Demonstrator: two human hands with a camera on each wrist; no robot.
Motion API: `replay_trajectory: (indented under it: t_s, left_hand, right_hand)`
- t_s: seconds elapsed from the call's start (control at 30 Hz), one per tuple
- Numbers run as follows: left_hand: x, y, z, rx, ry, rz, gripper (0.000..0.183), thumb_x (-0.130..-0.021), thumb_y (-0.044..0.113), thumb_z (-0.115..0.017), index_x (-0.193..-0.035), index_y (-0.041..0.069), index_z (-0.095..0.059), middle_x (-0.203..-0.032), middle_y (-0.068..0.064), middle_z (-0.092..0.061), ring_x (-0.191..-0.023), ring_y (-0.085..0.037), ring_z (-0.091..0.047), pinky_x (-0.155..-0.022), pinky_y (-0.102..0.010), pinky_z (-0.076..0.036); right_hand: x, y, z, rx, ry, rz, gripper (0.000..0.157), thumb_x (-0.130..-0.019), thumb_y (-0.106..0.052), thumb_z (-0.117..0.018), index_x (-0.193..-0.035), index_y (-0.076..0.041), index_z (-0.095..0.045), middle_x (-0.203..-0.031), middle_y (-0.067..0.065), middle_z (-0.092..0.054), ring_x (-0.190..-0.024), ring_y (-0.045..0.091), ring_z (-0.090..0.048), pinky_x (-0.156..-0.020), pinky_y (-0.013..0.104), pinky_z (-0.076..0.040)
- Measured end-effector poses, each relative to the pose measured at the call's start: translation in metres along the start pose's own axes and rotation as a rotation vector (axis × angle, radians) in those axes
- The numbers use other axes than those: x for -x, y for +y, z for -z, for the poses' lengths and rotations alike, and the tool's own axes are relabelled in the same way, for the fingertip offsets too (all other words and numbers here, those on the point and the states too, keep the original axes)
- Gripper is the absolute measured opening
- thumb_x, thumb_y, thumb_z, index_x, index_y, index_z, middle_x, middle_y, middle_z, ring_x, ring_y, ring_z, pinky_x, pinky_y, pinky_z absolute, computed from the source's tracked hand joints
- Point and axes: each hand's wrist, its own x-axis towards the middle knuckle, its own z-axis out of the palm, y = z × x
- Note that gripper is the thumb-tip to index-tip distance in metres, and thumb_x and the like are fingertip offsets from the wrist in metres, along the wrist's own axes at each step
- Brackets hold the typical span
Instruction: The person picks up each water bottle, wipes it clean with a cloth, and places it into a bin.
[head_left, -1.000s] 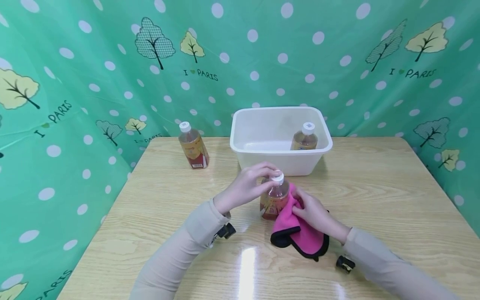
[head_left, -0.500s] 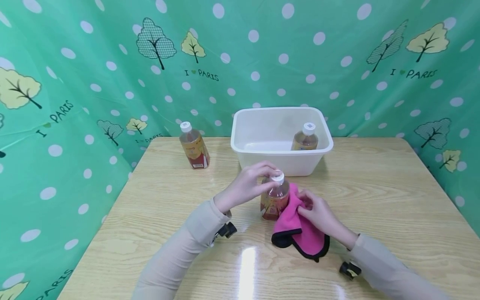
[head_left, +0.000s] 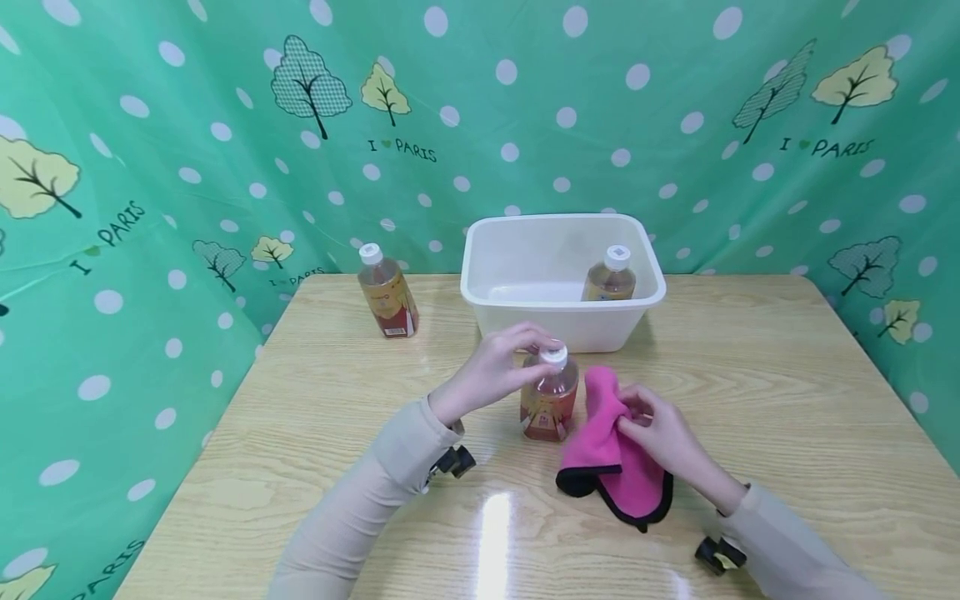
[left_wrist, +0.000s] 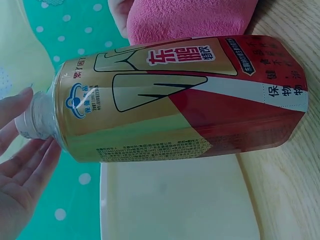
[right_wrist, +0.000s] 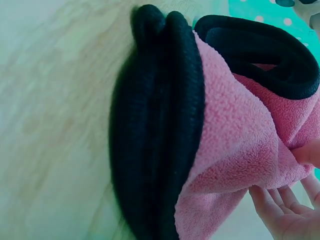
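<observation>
The pink cloth [head_left: 603, 442] has just shifted to the right, carried by the right hand [head_left: 663, 433], whose fingers pinch a gathered fold of it. Its upper part, against the side of the drink bottle [head_left: 549, 408] half a second ago, now stands apart with a strip of desk [head_left: 757, 375] showing between; whether a lower fold touches the base I cannot tell. The left hand [head_left: 498, 367] has not moved: its fingers are curled about the white cap [head_left: 553, 357], the bottle upright below them.

For the work in hand, this seems to be a break in contact between cloth and bottle, leaving the left fingers alone to steady it.

Just beyond the left fingers is the white tub [head_left: 592, 327], a second bottle [head_left: 610, 282] standing inside, toward its right end. A third bottle [head_left: 390, 298] stands on the desk, beyond and left of those fingers, touched by neither hand.
</observation>
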Motion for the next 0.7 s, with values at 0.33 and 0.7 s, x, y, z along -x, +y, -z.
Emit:
replay_trajectory:
  t_s: [0.33,0.7]
  left_hand:
    - [-0.009,0.004,0.014,0.040,0.017,-0.034,0.024,-0.073,0.005,-0.071,-0.094,-0.002,-0.062,-0.089,-0.009,-0.062,-0.081,-0.012,-0.058,-0.074,-0.017,-0.049]
    - [-0.041,0.023,0.053,0.097,0.048,-0.023,0.024,-0.072,0.004,-0.071,-0.093,-0.004,-0.063,-0.089,-0.011,-0.063,-0.077,-0.012,-0.057,-0.073,-0.022,-0.050]
  right_hand:
    - [0.006,0.001,0.006,0.002,-0.010,-0.031,0.024,-0.078,0.008,-0.059,-0.102,0.007,-0.054,-0.099,0.020,-0.058,-0.083,0.007,-0.054,-0.076,0.029,-0.052]
    - [0.008,0.003,0.007,-0.001,-0.011,-0.006,0.024,-0.078,0.008,-0.059,-0.101,0.007,-0.054,-0.096,0.019,-0.059,-0.080,0.002,-0.053,-0.073,0.025,-0.052]
